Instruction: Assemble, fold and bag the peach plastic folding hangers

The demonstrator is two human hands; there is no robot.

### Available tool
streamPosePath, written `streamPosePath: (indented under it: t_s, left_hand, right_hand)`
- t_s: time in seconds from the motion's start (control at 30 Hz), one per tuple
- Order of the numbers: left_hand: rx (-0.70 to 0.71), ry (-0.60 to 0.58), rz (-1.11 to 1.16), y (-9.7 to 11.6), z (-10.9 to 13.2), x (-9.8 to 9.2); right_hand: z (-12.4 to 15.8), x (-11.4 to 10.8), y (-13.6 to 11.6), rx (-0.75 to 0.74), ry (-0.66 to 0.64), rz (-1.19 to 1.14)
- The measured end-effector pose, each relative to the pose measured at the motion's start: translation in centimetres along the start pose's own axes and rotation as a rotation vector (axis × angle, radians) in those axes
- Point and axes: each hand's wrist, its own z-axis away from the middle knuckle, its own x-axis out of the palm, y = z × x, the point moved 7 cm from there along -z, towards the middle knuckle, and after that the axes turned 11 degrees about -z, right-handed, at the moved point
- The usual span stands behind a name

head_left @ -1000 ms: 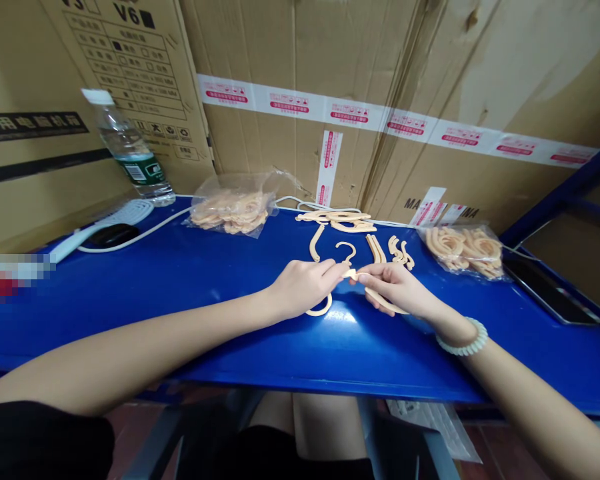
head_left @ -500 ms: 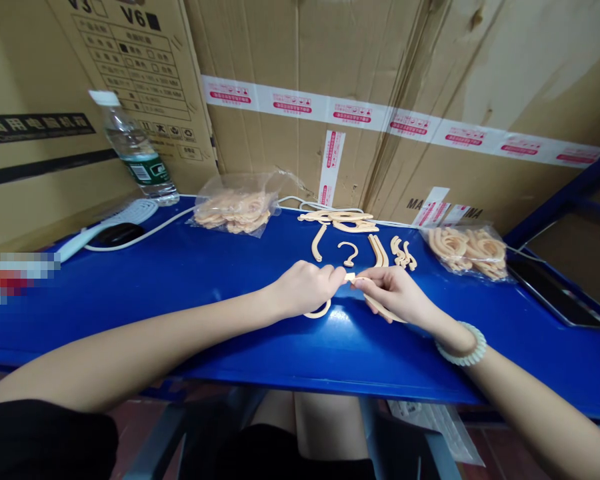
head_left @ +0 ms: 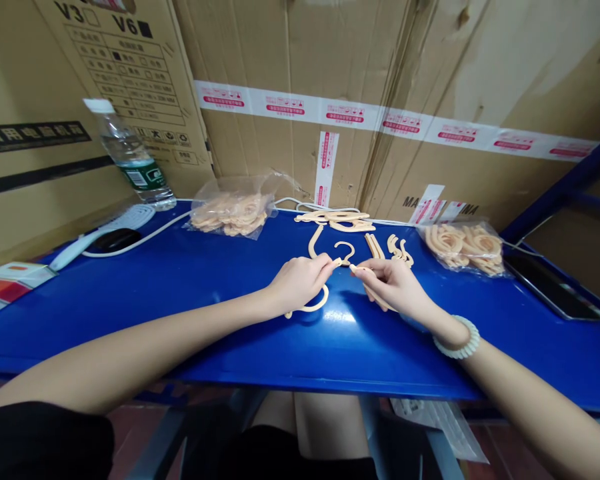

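Note:
Fingers closed, my left hand [head_left: 300,283] pinches a beige plastic hanger hook [head_left: 320,303]; its curve hangs below the hand and its stem end pokes out past the fingertips. My right hand [head_left: 393,283] is closed around a long beige hanger arm [head_left: 387,306], whose tip shows at the thumb. A small gap separates the two parts, and the fingers hide much of both. Just behind my hands, another hanger hook [head_left: 351,248] lies on the blue table [head_left: 220,340], with a curved hanger arm [head_left: 314,241] to its left.
Straight arms [head_left: 374,245] and several small hooks [head_left: 400,250] lie to the right, with assembled-looking hangers [head_left: 337,218] behind. Clear bags of beige parts [head_left: 233,212], [head_left: 463,247] stand left and right. A water bottle [head_left: 135,163], hairbrush [head_left: 95,233], mouse [head_left: 115,240] and tablet [head_left: 555,287] flank them.
The two parts were touching end to end between my fingers and are now apart. My left hand has shifted slightly left, and more of its hook shows.

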Motion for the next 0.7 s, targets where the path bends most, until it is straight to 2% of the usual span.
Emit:
streamPosePath:
  t_s: [0.07,0.13,0.27,0.37,0.5,0.7]
  left_hand:
    - [-0.044,0.040,0.188,-0.6,-0.2,-0.1]
    - [-0.102,0.032,0.401,-1.2,-0.4,0.1]
    - [-0.312,-0.118,0.844,-2.4,-0.6,1.4]
    - [-0.408,-0.181,1.052,-2.6,-0.6,1.6]
    - [-0.475,-0.224,1.199,-2.5,-0.2,1.3]
    - [-0.514,-0.232,1.238,-2.6,0.1,1.3]
  right_hand:
    - [-0.4,-0.8,0.2,0.027,0.036,-0.039]
    - [-0.6,-2.4,-0.3,-0.002,0.121,-0.040]
    - [-0.4,-7.3,-2.1,-0.177,0.380,0.116]
    - [-0.3,-10.2,-2.2,-0.288,0.470,0.253]
    - [-1.0,-11.4,-1.0,-0.364,0.453,0.508]
    - [-2.3,-10.9,2.1,-0.311,0.250,0.799]
